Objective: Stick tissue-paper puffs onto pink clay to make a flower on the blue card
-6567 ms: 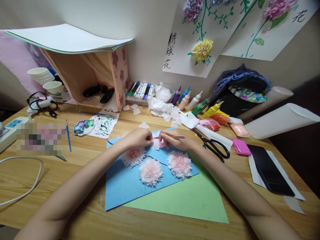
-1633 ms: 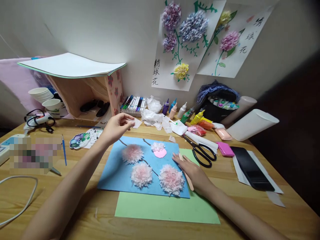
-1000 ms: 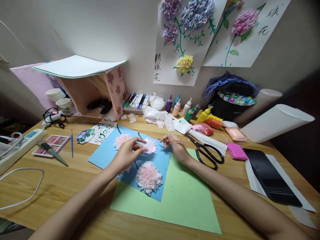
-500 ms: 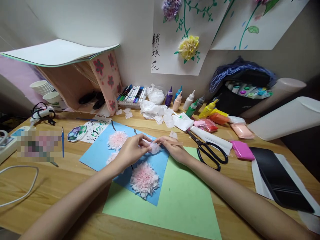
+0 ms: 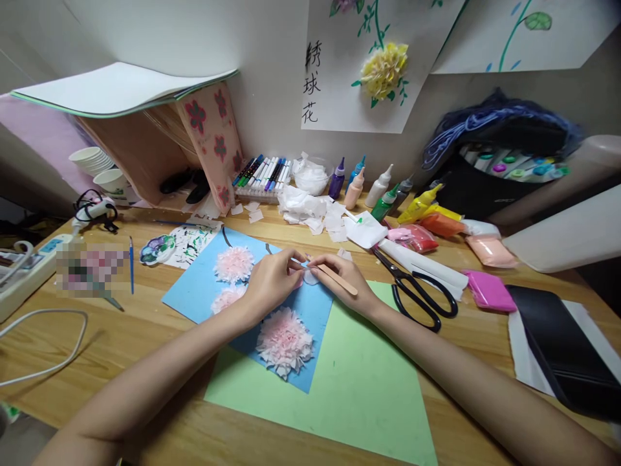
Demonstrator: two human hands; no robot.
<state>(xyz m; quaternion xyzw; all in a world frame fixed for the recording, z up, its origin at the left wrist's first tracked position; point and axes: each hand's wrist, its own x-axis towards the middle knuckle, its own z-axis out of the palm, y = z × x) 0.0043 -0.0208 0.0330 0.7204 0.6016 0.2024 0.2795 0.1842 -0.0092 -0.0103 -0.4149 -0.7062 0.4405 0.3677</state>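
Note:
My left hand (image 5: 272, 285) is closed in a pinch on a small piece of pale tissue paper (image 5: 311, 278), over the far right part of a blue sheet (image 5: 191, 291). Between the fingers of my right hand (image 5: 363, 288) lies a flat wooden craft stick (image 5: 337, 279). Its inner end meets the left fingertips, whose exact contact is hidden. Pink tissue flowers are on the blue sheet: one full flower (image 5: 285, 342) near the front, another flower (image 5: 233, 264) at the back left, and a third flower (image 5: 228, 298) partly behind my left wrist. A green sheet (image 5: 359, 388) lies underneath.
Black-handled scissors (image 5: 412, 285) lie right of my right hand. Behind are crumpled tissue (image 5: 303, 206), paint bottles (image 5: 354, 188) and a marker tray (image 5: 262, 178). A phone (image 5: 563, 343) and pink clay packet (image 5: 490, 291) are at right, a paint-stained palette (image 5: 158, 249) at left.
The view has shifted, so the desk things appear slightly displaced. My right hand has turned, showing more of the stick's flat face. The hands stay together at the tissue piece.

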